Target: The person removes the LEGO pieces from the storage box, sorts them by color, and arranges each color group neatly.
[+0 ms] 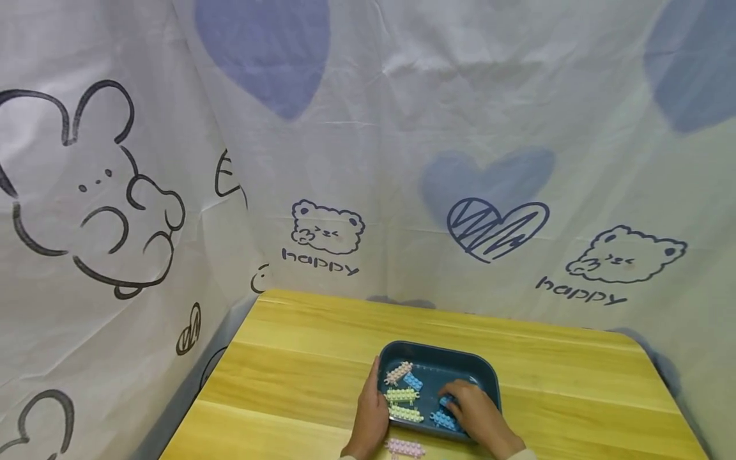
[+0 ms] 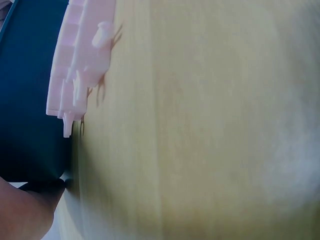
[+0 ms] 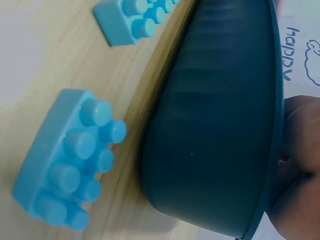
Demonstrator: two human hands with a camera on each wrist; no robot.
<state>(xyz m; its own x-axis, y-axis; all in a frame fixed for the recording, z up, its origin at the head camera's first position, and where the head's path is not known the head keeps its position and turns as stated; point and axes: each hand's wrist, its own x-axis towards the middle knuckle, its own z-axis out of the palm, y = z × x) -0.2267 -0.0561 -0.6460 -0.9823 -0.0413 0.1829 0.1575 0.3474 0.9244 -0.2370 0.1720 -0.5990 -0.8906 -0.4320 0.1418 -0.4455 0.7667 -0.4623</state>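
A dark teal tray (image 1: 434,354) holds several toy building bricks. My left hand (image 1: 370,412) lies along its left wall, fingers fairly straight against the outside. Inside, at the right, my right hand (image 1: 474,409) has curled fingers and pinches a blue brick (image 1: 446,400), partly hidden by the fingers. Just below it lies another blue brick (image 1: 444,420). On the tray's left side are yellow-green bricks (image 1: 405,414), a peach brick (image 1: 398,372) and a small blue brick (image 1: 413,381). A pink brick (image 1: 405,447) stands on the table in front of the tray.
The yellow wood-grain table (image 1: 299,358) reaches back to a white printed curtain (image 1: 391,160). Close beside the tray wall in the right wrist view, a light-blue brick (image 3: 65,160) lies on the tabletop, with more blue studded bricks (image 3: 132,20) beyond it.
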